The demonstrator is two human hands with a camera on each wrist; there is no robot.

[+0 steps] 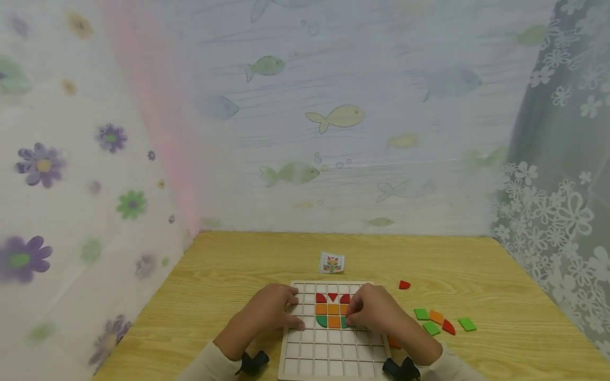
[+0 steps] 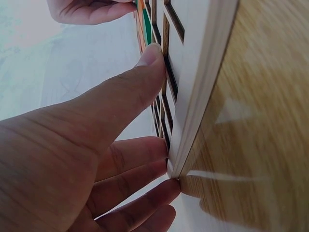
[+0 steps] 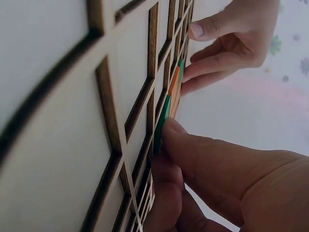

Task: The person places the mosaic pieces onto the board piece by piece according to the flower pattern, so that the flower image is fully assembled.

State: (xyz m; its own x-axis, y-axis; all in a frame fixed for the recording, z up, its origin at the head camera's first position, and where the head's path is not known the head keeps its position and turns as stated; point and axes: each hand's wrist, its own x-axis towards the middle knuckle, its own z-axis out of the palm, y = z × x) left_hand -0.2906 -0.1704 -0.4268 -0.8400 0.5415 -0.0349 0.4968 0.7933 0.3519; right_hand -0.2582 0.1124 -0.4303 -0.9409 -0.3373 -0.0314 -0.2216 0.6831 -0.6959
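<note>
A wooden grid board (image 1: pixel 314 352) lies on the table, holding a pattern of colored tiles: red pieces on top, an orange row (image 1: pixel 321 309) in the middle, an orange square and green rounded tiles below. My left hand (image 1: pixel 269 309) rests on the board's left side, thumb (image 2: pixel 152 63) on the grid, other fingers spread along the frame edge. At the pattern's lower right, my right hand (image 1: pixel 374 307) pinches a dark green rounded tile (image 3: pixel 163 123) between thumb and fingers, at its grid cell. Part of this tile is hidden by the fingertips.
A small pattern card (image 1: pixel 332 263) lies behind the board. On the right are a red quarter-round tile (image 1: pixel 404 285), several light green tiles (image 1: pixel 467 324), an orange tile (image 1: pixel 436 316) and another red one (image 1: pixel 449 327). An orange piece (image 1: pixel 394 342) shows beneath the right forearm. Printed curtains surround the table.
</note>
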